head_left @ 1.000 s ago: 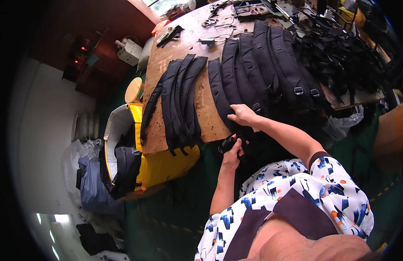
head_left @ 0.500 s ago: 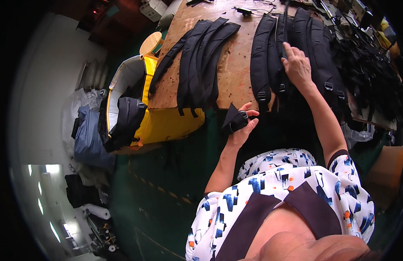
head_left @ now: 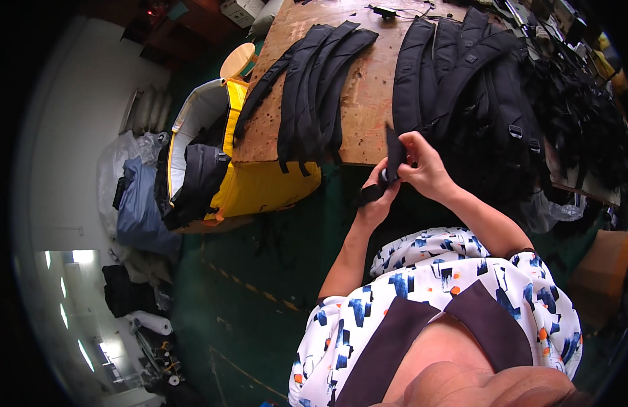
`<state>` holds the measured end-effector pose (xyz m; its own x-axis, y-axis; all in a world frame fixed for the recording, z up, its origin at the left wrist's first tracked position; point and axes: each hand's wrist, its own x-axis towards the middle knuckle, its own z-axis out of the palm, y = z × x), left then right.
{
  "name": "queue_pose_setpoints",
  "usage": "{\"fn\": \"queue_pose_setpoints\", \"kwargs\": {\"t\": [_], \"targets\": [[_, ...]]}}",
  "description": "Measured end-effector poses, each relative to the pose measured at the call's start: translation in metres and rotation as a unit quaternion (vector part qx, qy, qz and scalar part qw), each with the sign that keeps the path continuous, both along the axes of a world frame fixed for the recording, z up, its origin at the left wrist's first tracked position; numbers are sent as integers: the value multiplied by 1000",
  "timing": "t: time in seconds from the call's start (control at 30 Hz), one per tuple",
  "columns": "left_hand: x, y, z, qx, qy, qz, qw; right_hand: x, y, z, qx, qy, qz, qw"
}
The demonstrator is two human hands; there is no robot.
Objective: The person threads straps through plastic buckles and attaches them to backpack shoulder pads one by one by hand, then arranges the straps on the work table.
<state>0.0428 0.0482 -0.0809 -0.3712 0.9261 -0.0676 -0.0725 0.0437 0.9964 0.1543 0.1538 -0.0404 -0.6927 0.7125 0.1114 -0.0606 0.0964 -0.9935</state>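
Observation:
My left hand (head_left: 377, 207), just off the table's front edge, is closed around a small bundle of black fabric pieces (head_left: 372, 194). Close against it, my right hand (head_left: 426, 168) pinches a narrow black fabric tab (head_left: 396, 152) that stands up with a pointed tip. Whether the tab is separate from the bundle cannot be made out. Beyond my right hand lie several padded black backpack straps (head_left: 410, 74) with buckles. One curved strap (head_left: 473, 64) crosses over the others at a slant, its lower end near my right wrist.
A second group of black straps (head_left: 307, 88) overhangs the wooden table (head_left: 363, 102) on the left. Beside it stands a yellow bag (head_left: 273, 186) holding dark items, with a round stool (head_left: 238, 60) behind. Black webbing (head_left: 578, 108) is heaped at the right.
My right hand has come back from the straps to my left hand and now pinches the tab. One strap has shifted to lie slanted across the right group.

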Motion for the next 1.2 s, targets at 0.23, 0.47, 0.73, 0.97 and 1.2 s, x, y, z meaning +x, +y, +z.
{"fn": "queue_pose_setpoints", "kwargs": {"t": [0.23, 0.47, 0.73, 0.97, 1.2], "targets": [[10, -9, 27, 146, -139, 9, 979, 3, 5, 2, -321, 315, 70, 890], [-5, -11, 37, 108, 119, 170, 972, -4, 1, 15, -78, 205, 32, 975], [11, -1, 51, 133, 253, 69, 956, -14, -29, 26, -62, 142, 7, 988], [15, -7, 52, 191, 326, 139, 915, -11, -14, 36, -91, 129, -13, 987], [-1, -28, 46, 83, 179, 122, 973, -23, 45, 48, -92, 115, -125, 981]]}}
